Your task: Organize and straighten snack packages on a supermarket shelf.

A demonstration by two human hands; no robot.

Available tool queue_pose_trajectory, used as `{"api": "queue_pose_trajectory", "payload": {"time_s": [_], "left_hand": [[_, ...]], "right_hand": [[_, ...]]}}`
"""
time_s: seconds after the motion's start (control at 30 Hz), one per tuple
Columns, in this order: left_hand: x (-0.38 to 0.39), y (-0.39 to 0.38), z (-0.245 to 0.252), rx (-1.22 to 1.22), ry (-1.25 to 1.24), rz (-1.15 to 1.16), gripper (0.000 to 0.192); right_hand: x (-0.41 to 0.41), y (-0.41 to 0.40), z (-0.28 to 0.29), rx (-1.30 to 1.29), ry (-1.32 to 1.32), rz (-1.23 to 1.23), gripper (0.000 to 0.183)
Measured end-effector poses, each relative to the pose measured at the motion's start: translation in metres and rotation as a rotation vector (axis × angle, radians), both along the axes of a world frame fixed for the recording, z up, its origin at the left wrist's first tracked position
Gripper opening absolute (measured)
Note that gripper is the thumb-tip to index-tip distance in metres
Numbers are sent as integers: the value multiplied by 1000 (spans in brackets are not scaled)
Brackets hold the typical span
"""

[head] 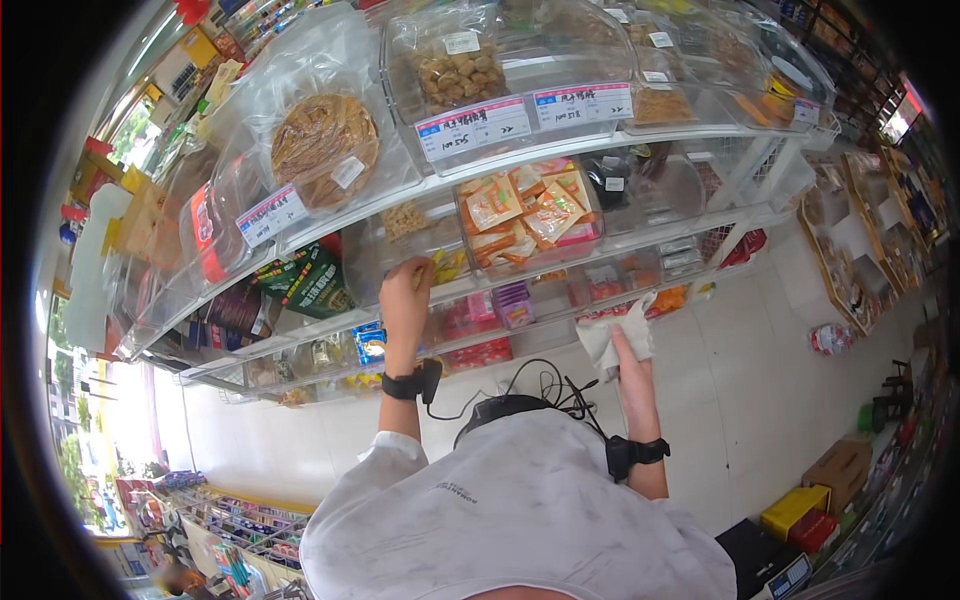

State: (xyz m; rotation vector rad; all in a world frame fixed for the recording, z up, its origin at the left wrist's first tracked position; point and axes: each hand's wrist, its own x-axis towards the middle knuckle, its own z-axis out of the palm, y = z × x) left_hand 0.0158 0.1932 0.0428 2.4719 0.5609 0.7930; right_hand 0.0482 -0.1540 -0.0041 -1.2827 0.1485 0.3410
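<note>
My left hand [407, 283] reaches into a clear plastic bin [367, 251] on the middle shelf. Its fingers are curled beside a few yellow packets [448, 265], and whether they grip anything is hidden. Behind them in the same bin lies a pack of pale, lumpy snacks [405, 220]. A crumpled whitish cloth [611, 345] is held in my right hand [628, 351], in front of the lower shelf. To the right of the left hand, another clear bin is filled with orange-and-white sachets [525, 210].
On the upper shelf [450, 178] are a bagged round brown flat food [322, 150], a bag of nut-like snacks [459, 71] and handwritten price cards [472, 127]. Green bags [307, 277] stand at the left. Black cables [555, 382] hang by my waist. A yellow crate [795, 510] sits at lower right.
</note>
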Motion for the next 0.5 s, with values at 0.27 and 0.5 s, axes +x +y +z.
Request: {"api": "queue_pose_trajectory", "payload": {"time_s": [0.27,0.5], "left_hand": [[-4,-74,91,-213,-111,-657,14],[16,-98,87,-788,-91,-696,11]], "right_hand": [[28,53,82,-240,-674,120,27],[15,70,87,-49,-424,464,20]]}}
